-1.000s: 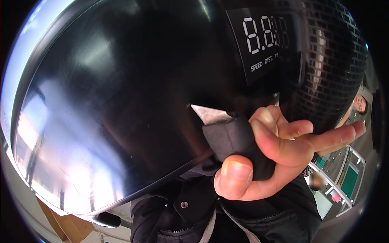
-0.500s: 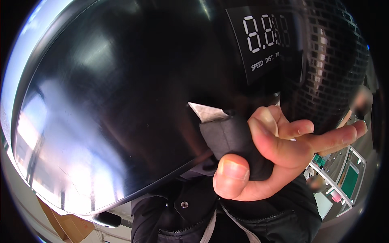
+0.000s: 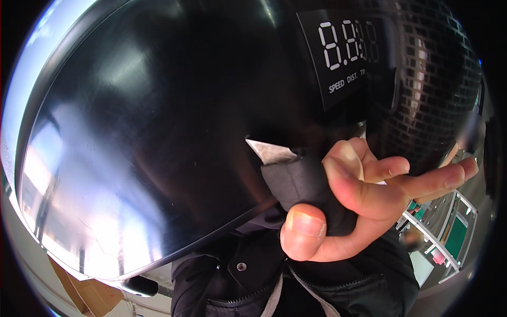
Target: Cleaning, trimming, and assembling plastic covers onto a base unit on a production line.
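My right hand (image 3: 348, 201) is closed on a knife (image 3: 301, 179) with a thick black-wrapped handle and a short, pointed metal blade. The thumb presses the handle from below left and a curled finger lies along its other side, while the outer fingers stretch to the right. The blade's tip points up and left, in front of a large glossy black panel (image 3: 200, 105); whether it touches the panel I cannot tell. Near the panel's upper right is a dark rectangular label (image 3: 338, 58) with white display-style digits. My left hand is out of sight.
A curved black surface with a brick-like pattern (image 3: 422, 90) rises at the right. Beyond it stands a white-framed rack or table with a green surface (image 3: 457, 235). A cardboard box (image 3: 95, 296) sits at lower left. My dark jacket (image 3: 237, 285) fills the bottom middle.
The knife blade has shifted slightly down, and my thumb has moved a little to the right. The panel has stayed almost in place.
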{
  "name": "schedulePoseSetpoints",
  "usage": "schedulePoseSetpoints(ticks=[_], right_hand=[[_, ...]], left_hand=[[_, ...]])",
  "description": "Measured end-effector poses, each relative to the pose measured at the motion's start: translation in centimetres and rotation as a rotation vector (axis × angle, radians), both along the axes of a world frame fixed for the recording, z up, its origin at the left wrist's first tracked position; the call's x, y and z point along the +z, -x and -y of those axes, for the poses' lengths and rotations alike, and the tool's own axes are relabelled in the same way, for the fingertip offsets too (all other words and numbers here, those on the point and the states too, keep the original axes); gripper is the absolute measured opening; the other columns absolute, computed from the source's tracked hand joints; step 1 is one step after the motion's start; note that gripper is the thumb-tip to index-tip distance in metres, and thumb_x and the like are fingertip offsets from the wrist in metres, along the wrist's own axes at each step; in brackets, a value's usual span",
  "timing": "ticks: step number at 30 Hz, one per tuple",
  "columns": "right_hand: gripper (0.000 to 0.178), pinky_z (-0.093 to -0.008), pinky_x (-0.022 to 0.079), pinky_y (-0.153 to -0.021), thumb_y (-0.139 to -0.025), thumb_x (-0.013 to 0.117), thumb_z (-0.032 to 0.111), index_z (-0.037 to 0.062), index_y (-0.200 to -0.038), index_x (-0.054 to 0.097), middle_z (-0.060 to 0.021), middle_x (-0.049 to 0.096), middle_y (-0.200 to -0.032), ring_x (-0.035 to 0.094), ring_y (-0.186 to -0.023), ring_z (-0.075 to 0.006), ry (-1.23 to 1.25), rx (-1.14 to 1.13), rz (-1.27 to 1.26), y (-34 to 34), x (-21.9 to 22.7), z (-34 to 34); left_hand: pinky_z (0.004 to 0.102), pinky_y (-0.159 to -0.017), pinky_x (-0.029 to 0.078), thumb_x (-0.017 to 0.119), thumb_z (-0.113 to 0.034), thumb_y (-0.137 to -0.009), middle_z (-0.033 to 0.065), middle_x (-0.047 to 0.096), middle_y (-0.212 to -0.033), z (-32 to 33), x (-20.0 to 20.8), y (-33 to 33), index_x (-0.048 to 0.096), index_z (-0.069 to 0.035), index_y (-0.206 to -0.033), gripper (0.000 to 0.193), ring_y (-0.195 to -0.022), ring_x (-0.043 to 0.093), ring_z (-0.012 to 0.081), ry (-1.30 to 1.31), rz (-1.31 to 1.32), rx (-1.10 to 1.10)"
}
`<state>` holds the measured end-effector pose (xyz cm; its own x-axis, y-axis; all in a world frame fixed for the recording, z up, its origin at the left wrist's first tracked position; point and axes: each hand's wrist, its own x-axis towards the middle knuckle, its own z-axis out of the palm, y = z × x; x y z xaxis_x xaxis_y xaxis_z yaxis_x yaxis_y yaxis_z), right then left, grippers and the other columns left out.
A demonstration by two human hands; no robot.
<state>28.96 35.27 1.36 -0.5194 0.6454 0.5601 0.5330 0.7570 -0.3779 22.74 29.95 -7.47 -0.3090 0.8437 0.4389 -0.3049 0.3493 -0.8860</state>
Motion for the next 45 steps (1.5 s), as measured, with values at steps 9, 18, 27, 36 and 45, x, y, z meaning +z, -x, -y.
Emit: schedulePoseSetpoints(ticks=[9,18,27,36,45], right_hand=[[0.028,-0.0407,0.018,-0.096,-0.075,0.059,0.022,-0.0015,-0.09,0.055,-0.0159,0.044,-0.107,0.028,-0.093,-0.0244,0.036,-0.016,-0.014,0.5,0.6,0.4],[0.028,-0.0391,0.02,-0.096,-0.075,0.06,0.021,-0.0015,-0.091,0.055,-0.0151,0.046,-0.104,0.031,-0.09,-0.023,0.069,-0.03,-0.03,2.3,-0.6,1.1],[0.028,-0.0374,0.022,-0.095,-0.075,0.061,0.021,-0.0015,-0.092,0.055,-0.0143,0.047,-0.102,0.035,-0.087,-0.0217,0.105,-0.038,-0.053,3.4,-0.8,1.9],[0.029,-0.0357,0.025,-0.095,-0.075,0.062,0.02,-0.0014,-0.093,0.055,-0.0135,0.049,-0.099,0.038,-0.084,-0.0203,0.138,-0.048,-0.071,3.3,-0.6,1.7],[0.029,-0.034,0.027,-0.094,-0.075,0.062,0.02,-0.0014,-0.093,0.055,-0.0127,0.05,-0.096,0.041,-0.08,-0.019,0.171,-0.057,-0.088,4.8,-1.1,2.4]], left_hand=[[0.0413,-0.111,0.002,0.074,-0.038,-0.066,-0.005,0.042,-0.052,0.1,1.7,1.2,0.064,0.002,-0.07,0.041,-0.13,0.018,0.0279,-0.131,0.272,-0.149],[0.0379,-0.111,0.0,0.073,-0.037,-0.067,-0.0047,0.045,-0.052,0.6,0.8,0.3,0.064,0.004,-0.07,0.042,-0.131,0.016,0.0283,-0.003,0.21,-0.071],[0.0421,-0.111,0.004,0.073,-0.041,-0.066,-0.0071,0.041,-0.051,0.2,-0.3,1.7,0.065,0.001,-0.069,0.043,-0.125,0.024,0.0297,0.013,-0.111,-0.139],[0.0437,-0.11,0.008,0.071,-0.042,-0.066,-0.0068,0.037,-0.047,-0.1,-0.7,0.2,0.065,0.0,-0.063,0.042,-0.119,0.029,0.0292,0.298,-0.245,0.254],[0.0375,-0.11,0.007,0.072,-0.035,-0.066,-0.0033,0.045,-0.048,1.0,0.3,1.4,0.065,0.001,-0.062,0.036,-0.126,0.023,0.0252,-0.049,0.169,-0.239]])
